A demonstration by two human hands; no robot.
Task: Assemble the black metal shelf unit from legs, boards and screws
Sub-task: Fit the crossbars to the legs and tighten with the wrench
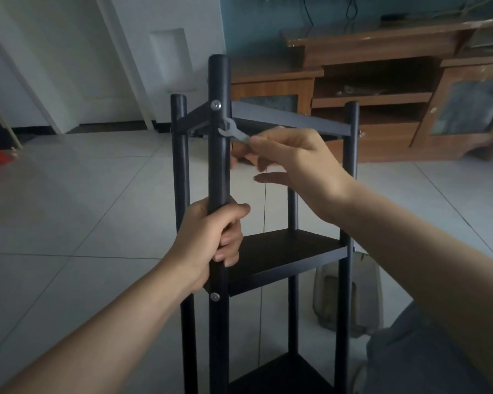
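The black shelf unit stands upright in front of me, with several round legs and three boards fitted. My left hand grips the nearest leg just above the middle board. My right hand pinches a small flat silver wrench, whose open jaw sits against the near leg just under the top board. A silver screw head shows on the near leg at the top board, and another screw head at the middle board. The bottom board is partly cut off by the frame.
A clear plastic bag lies on the tiled floor behind the shelf's right leg. A brown wooden TV cabinet stands at the back right. A white door is at the back left. My knee in grey trousers is at lower right.
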